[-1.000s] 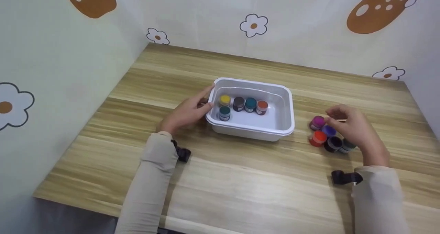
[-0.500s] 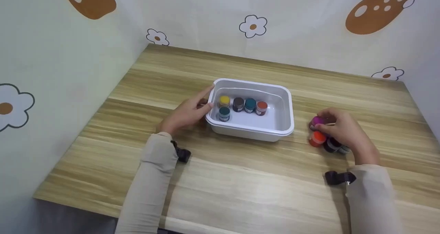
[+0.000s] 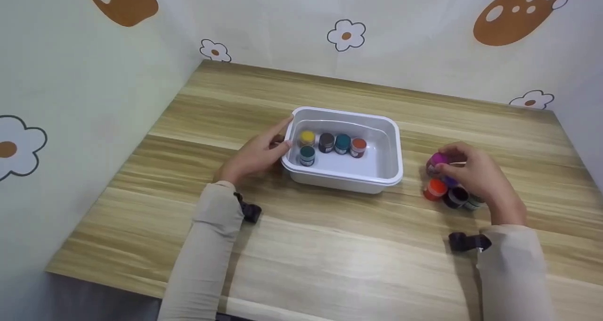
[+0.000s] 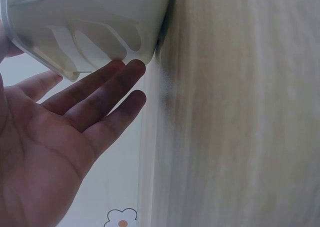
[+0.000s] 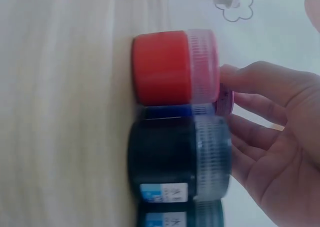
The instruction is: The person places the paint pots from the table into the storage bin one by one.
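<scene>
My left hand [image 3: 254, 157] rests with extended fingers against the left side of a white plastic tub [image 3: 341, 180]. In the left wrist view its fingertips [image 4: 134, 67] touch or nearly touch the tub's outer wall. Standing in the tub are several small paint jars, among them a yellow one [image 3: 307, 138] and an orange-red one [image 3: 358, 145]. To the tub's right, my right hand [image 3: 480, 175] pinches a magenta-lidded paint jar [image 3: 438, 159] between thumb and fingers. Close under that hand stand a red jar [image 3: 435, 189], a black jar [image 3: 456, 197], a partly hidden blue-violet jar [image 3: 451, 180] and a dark green jar [image 3: 474, 202].
The wood-grain table [image 3: 358, 255] meets a pale patterned wall [image 3: 282, 19] at the back and another on the left. Black wrist cameras sit on both sleeves. Bare table lies between the tub and the jar cluster.
My right hand moved left onto the magenta jar and took hold of it. Hand and jar have since shifted slightly up and right in the picture. The left hand and tub stay put.
</scene>
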`<control>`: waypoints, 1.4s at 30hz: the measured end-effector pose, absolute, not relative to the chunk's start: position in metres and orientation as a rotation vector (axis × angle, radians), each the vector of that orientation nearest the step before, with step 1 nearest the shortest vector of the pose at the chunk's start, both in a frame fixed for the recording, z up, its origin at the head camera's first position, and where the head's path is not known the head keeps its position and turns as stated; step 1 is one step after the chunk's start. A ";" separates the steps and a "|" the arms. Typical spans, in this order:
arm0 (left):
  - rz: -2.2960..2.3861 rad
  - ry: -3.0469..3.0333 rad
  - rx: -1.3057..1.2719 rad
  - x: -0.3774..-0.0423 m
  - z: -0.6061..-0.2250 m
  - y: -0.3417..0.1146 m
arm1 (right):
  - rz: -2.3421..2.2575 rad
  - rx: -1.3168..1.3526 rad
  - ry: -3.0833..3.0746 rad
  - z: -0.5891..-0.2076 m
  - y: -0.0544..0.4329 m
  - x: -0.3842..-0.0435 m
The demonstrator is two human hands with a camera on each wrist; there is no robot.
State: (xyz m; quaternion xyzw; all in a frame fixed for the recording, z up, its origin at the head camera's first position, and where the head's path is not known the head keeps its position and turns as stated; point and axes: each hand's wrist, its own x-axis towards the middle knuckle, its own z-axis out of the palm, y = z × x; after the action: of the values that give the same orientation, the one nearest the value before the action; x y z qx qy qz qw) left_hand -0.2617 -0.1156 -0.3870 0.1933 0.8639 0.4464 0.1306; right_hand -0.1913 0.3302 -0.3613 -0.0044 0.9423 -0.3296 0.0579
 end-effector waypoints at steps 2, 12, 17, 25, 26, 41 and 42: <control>1.292 2.510 0.558 -0.262 -0.387 -0.116 | -1.019 -0.030 2.861 -0.358 0.328 -0.191; 1.307 2.508 0.569 -0.261 -0.387 -0.116 | -1.058 -0.132 2.962 -0.337 0.309 -0.186; 1.324 2.487 0.553 -0.261 -0.387 -0.115 | -1.105 -0.207 2.992 -0.323 0.293 -0.185; 1.324 2.482 0.560 -0.261 -0.387 -0.116 | -1.182 -0.297 2.959 -0.313 0.252 -0.198; 1.323 2.482 0.562 -0.261 -0.387 -0.116 | -1.188 -0.307 2.941 -0.314 0.247 -0.201; 1.304 2.502 0.564 -0.263 -0.389 -0.116 | -1.122 -0.553 2.782 -0.344 0.168 -0.241; 1.300 2.505 0.564 -0.263 -0.388 -0.116 | -1.101 -0.551 2.780 -0.346 0.165 -0.242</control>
State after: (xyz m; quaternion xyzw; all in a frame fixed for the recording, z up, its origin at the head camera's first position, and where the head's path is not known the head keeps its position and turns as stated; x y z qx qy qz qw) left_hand -0.2626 -0.1158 -0.3884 0.1942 0.8629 0.4477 0.1313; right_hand -0.2425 0.1647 -0.3457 -0.1811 0.9131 -0.3617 0.0503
